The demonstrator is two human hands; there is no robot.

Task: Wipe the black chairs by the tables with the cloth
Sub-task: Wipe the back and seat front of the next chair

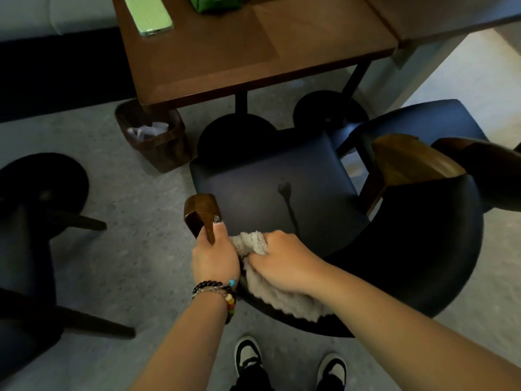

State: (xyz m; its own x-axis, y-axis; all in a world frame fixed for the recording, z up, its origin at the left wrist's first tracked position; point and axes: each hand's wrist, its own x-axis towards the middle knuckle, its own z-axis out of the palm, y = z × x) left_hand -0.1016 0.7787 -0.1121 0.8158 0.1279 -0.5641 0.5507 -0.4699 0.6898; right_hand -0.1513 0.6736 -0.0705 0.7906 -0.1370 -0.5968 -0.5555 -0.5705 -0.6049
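The black padded chair with a curved black backrest and brown wooden armrests (pixel 270 187) stands just short of the brown wooden table (pixel 253 52), with the person behind its back. The left hand (pixel 214 256) curls round the near end of the chair's left wooden armrest (pixel 201 213), thumb laid along the inner face and fingers wrapped to the outside. The right hand (pixel 284 263) bunches the pale grey fluffy cloth (pixel 282 297) against the top edge of the backrest, at about 3 o'clock from the left hand and almost touching it; its fingers are curled into the fabric, though the fingertips themselves are hidden in the folds. The cloth drapes over the backrest rim, part hanging down the rear and part poking forward towards the seat.

The cloth looks soft, light and limp, so it should be held wadded in the palm and pressed flat as it slides. The chair seems fairly heavy and rigid, its upholstery smooth and likely a little slippery; the wooden arm gives the firmest hold for steadying it.

A second black chair (pixel 417 125) stands at 2 o'clock of the first, a dark woven waste basket (pixel 158 148) at 10 o'clock beneath the table's corner, and a pale green phone (pixel 149 14) lies on the table at 12 o'clock.
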